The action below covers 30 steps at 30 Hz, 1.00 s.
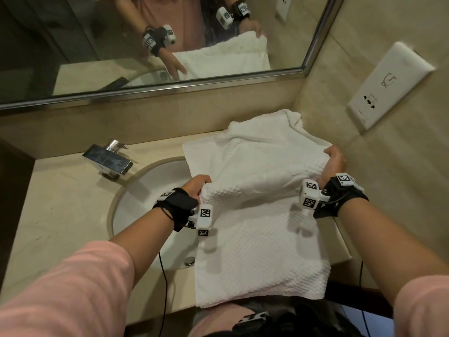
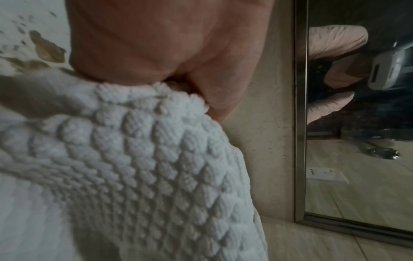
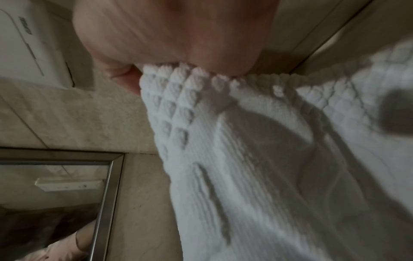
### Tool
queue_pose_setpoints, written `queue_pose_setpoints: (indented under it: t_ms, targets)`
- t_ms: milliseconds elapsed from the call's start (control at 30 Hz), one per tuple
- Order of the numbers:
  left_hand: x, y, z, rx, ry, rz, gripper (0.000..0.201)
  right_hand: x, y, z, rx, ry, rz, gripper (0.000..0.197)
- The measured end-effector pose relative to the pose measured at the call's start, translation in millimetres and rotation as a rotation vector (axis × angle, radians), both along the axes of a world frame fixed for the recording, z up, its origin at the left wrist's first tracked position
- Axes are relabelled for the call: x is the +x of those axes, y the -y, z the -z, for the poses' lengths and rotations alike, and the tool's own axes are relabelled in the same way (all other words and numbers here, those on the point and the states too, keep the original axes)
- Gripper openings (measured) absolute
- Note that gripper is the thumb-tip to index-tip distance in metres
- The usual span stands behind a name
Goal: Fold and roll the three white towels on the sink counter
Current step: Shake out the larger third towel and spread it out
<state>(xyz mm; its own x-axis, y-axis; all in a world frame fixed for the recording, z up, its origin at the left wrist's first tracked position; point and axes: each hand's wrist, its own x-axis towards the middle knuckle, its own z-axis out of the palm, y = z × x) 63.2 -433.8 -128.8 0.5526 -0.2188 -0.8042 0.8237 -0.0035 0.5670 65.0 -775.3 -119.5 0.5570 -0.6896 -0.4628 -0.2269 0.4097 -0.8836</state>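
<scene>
A white waffle-textured towel (image 1: 262,251) lies spread over the counter's right side, its near end hanging over the front edge. My left hand (image 1: 200,184) pinches the towel's left edge (image 2: 143,141), lifted above the basin. My right hand (image 1: 334,161) grips the towel's right edge (image 3: 223,123) near the side wall. Between the hands the cloth is raised in a fold. More white towel (image 1: 257,139) lies crumpled under it toward the back corner; how many layers lie there I cannot tell.
An oval sink basin (image 1: 150,190) with a drain sits left of the towel, a chrome faucet (image 1: 109,159) behind it. A mirror (image 1: 145,45) runs along the back wall. A white socket plate (image 1: 388,86) is on the right wall. Beige counter (image 1: 56,203) extends left.
</scene>
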Motion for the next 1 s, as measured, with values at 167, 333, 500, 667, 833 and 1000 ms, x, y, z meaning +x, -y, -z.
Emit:
queue_pose_setpoints:
  t_ms: [167,333,500,667,833,1000]
  targets:
    - [0,-3,7,0.140,0.025,0.033,0.053,-2,-11,-5,-0.097,0.052,0.099,0.029]
    - [10,-5,16,0.348,0.035,0.260,0.048,-15,-11,3,-0.300,-0.123,0.044,0.021]
    - [27,-12,34,0.412,0.036,0.330,0.027,-25,-6,12,-0.488,-0.537,-0.330,0.038]
    - [31,-13,45,0.360,0.027,0.234,0.037,-11,-8,14,-0.607,-0.696,-0.356,0.064]
    - [30,-13,48,0.290,-0.019,0.130,0.012,-5,-12,10,-0.626,-0.647,-0.292,0.054]
    - [22,-12,54,0.176,-0.055,-0.019,0.019,-30,-19,22,-0.630,-0.501,-0.113,0.034]
